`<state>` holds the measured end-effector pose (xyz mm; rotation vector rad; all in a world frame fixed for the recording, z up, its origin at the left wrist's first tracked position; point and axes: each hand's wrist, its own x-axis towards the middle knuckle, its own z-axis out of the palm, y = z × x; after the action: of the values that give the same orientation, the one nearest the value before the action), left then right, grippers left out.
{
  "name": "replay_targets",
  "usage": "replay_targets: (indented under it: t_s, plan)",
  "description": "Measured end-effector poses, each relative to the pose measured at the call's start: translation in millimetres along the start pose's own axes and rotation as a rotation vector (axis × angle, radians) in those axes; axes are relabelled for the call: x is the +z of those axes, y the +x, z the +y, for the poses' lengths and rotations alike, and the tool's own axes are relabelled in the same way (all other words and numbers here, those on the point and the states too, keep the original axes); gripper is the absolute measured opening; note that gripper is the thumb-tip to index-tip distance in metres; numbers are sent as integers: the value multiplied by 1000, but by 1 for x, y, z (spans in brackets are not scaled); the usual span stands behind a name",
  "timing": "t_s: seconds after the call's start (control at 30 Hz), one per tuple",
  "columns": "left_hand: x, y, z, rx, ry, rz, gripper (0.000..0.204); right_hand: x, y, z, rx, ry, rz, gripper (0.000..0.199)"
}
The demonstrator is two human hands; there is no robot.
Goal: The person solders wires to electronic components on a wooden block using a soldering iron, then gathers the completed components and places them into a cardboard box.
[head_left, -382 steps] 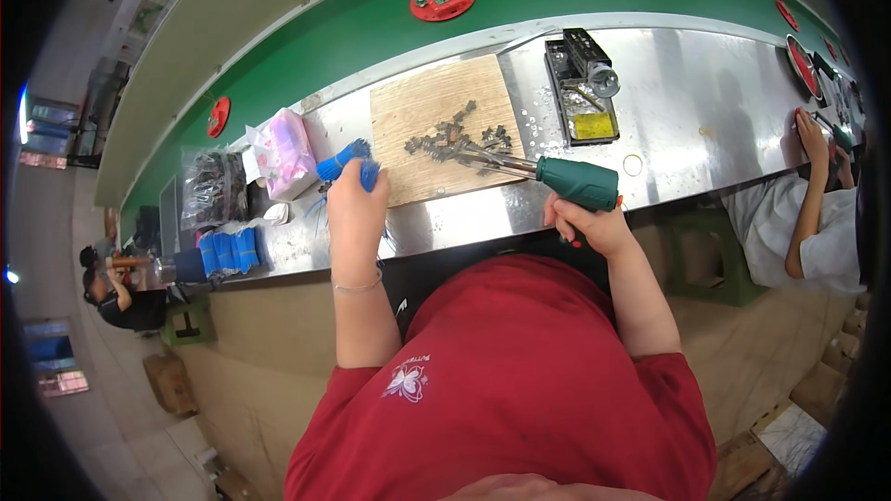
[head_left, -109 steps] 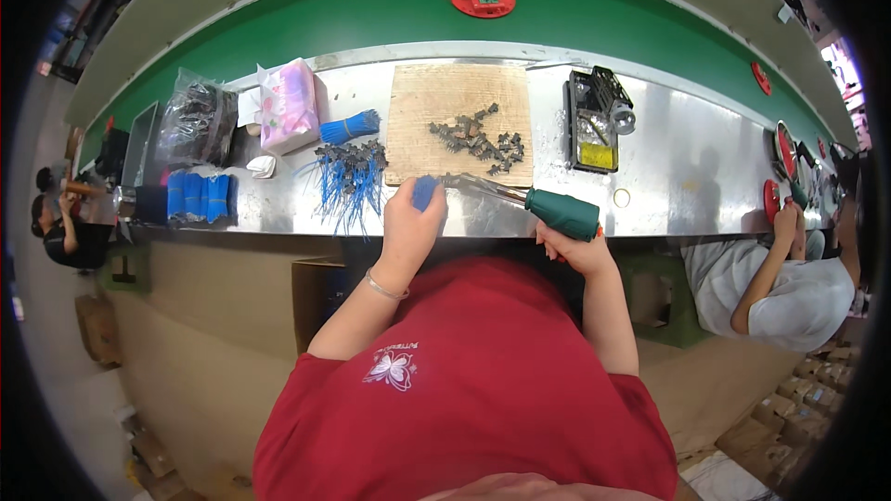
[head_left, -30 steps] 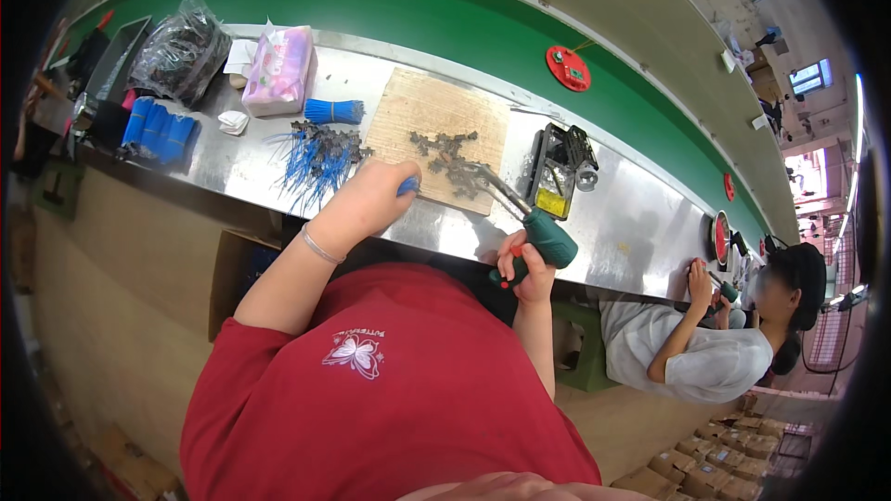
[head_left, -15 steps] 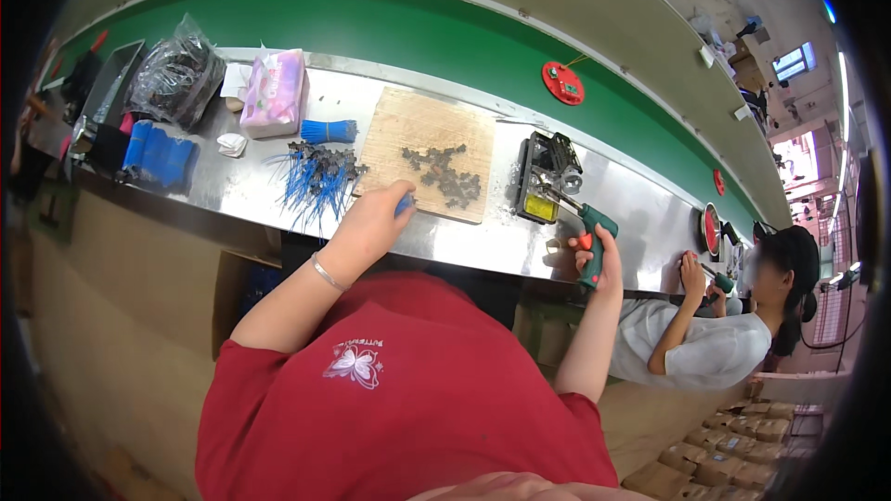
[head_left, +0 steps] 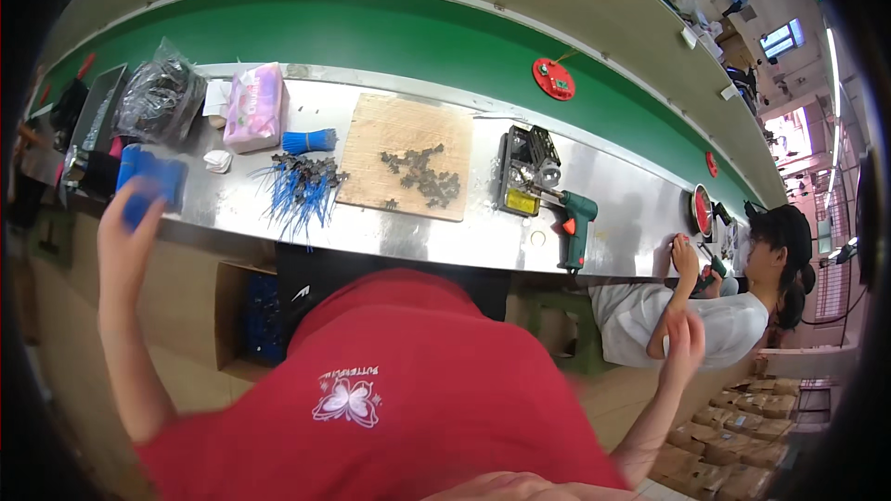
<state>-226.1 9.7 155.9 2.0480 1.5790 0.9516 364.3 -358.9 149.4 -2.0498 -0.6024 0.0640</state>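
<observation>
My left hand (head_left: pixel 132 223) is at the left edge of the bench, smeared by motion, in front of a bundle of blue strips (head_left: pixel 153 174). Something blue shows at its fingertips; whether it is gripped is unclear. Raised off the bench at the right, my right hand (head_left: pixel 684 345) has its fingers loosely extended and no tool in it. The green glue gun (head_left: pixel 578 230) rests with its nozzle at a black stand (head_left: pixel 522 167) holding a yellow pad. Small dark star-shaped pieces (head_left: pixel 427 174) lie on a wooden board (head_left: pixel 371 130). Left of it is a pile of blue-stemmed dark pieces (head_left: pixel 304 184).
Behind the pile are a blue bundle (head_left: pixel 310 140) and a pink tissue pack (head_left: pixel 256 109). A black plastic bag (head_left: pixel 160 97) sits farther left. A co-worker in white (head_left: pixel 640 325) works at the right. An open carton (head_left: pixel 243 315) stands under the bench.
My left hand has swung from the board to the far left of the bench. My right hand has let go of the glue gun and moved right, away from the bench.
</observation>
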Motion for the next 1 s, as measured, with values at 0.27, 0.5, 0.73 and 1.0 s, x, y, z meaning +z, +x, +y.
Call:
replay_targets:
  t_s: [0.27, 0.5, 0.73, 1.0]
  plan:
    - [9, -86, 13, -379, -314, 738, 13, -47, -105, -38, -148, 118, 372, 14]
    - [178, -15, 44, 138, -258, 104, 11, 95, 49, -8, -246, -90, -307, 29]
    - [280, -57, 11, 418, -62, 90, 22, 214, 42, 52, -164, -404, -233, 50]
    - [296, -60, 15, 473, 80, 136, 25, 228, 60, 75, -96, -334, -231, 49]
